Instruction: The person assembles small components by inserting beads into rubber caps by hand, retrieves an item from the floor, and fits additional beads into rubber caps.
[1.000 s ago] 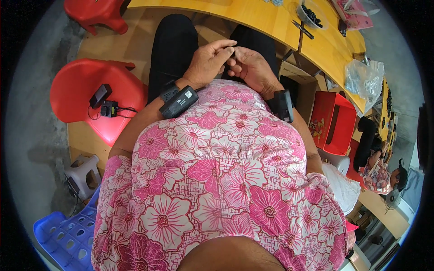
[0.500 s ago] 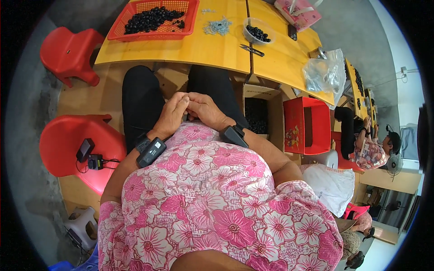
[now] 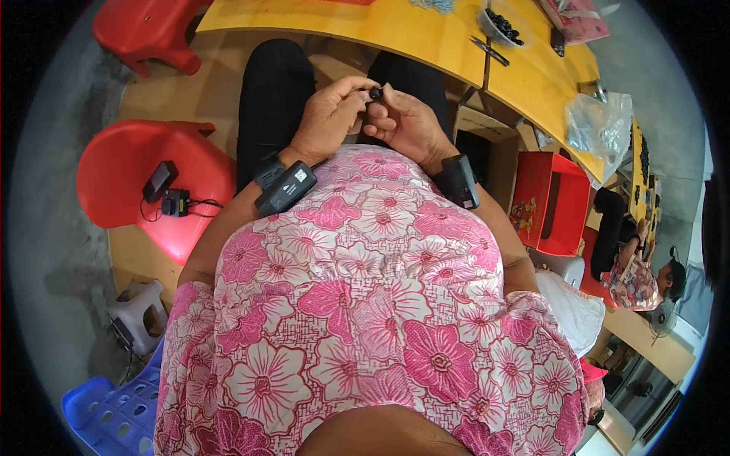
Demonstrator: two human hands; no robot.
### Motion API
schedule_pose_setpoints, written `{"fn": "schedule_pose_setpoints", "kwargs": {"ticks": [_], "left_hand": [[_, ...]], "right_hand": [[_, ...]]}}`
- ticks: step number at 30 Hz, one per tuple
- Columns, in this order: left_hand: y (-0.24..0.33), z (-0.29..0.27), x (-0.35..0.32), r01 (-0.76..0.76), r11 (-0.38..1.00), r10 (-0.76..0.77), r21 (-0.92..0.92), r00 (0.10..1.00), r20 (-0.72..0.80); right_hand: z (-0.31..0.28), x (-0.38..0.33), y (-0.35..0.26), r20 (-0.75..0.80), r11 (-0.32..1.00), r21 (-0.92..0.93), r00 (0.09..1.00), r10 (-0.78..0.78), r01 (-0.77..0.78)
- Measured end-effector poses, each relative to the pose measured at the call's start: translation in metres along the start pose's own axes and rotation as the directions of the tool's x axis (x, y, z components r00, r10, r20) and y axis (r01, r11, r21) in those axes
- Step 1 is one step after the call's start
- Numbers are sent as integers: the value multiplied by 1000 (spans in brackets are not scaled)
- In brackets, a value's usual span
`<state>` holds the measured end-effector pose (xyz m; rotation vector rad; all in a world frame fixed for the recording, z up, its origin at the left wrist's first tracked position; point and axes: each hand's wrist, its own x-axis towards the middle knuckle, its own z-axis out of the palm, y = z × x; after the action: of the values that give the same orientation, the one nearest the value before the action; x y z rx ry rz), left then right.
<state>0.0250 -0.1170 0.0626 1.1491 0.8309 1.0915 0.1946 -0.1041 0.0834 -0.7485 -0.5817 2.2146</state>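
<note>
Over my lap, a small black round part point(image 3: 376, 93) is pinched between the fingertips of both hands. My left hand point(image 3: 328, 118) is closed on it from the left, thumb and forefinger at its edge. From the other side, the thumb and forefinger of my right hand point(image 3: 408, 125) grip it, the other fingers curled below. Fingers cover part of it, so its exact kind is unclear. Beyond my knees, a clear bowl point(image 3: 487, 30) of similar black parts stands on the yellow table point(image 3: 365, 32), with small black-handled snips point(image 3: 490, 51) in front of it.
A clear plastic bag point(image 3: 597, 125) lies on the table's right side. Below stand an open cardboard box point(image 3: 487, 125) and a red box point(image 3: 544, 201). Red stools point(image 3: 114, 171) are at my left, one bearing small black devices point(image 3: 175, 201). Another person point(image 3: 635, 281) sits far right.
My hands were clasped together low on my lap. Now they are farther forward with fingers parted, and the black part shows between them. The whole view has tilted, shifting the table up.
</note>
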Motion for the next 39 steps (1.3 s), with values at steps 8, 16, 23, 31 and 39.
{"fn": "schedule_pose_setpoints", "kwargs": {"ticks": [8, 16, 23, 31, 39], "left_hand": [[0, 1, -7, 33, 997, -31, 66, 999, -30], [-3, -1, -7, 41, 992, -36, 119, 998, -44], [-1, 1, -8, 68, 996, -65, 59, 997, -44], [1, 0, -9, 21, 988, -12, 150, 998, -63], [-5, 2, -8, -50, 995, 59, 87, 993, -104]], "right_hand": [[-5, -4, 6, 4, 999, 34, 999, 38, -38], [-9, -2, 9, 38, 998, 49, 998, 49, -51], [-12, -2, 11, 61, 999, 46, 998, 17, -20], [-5, -6, 12, 5, 996, -82, 1000, -22, 23], [0, -7, 12, -55, 982, -176, 995, -83, 72]]}}
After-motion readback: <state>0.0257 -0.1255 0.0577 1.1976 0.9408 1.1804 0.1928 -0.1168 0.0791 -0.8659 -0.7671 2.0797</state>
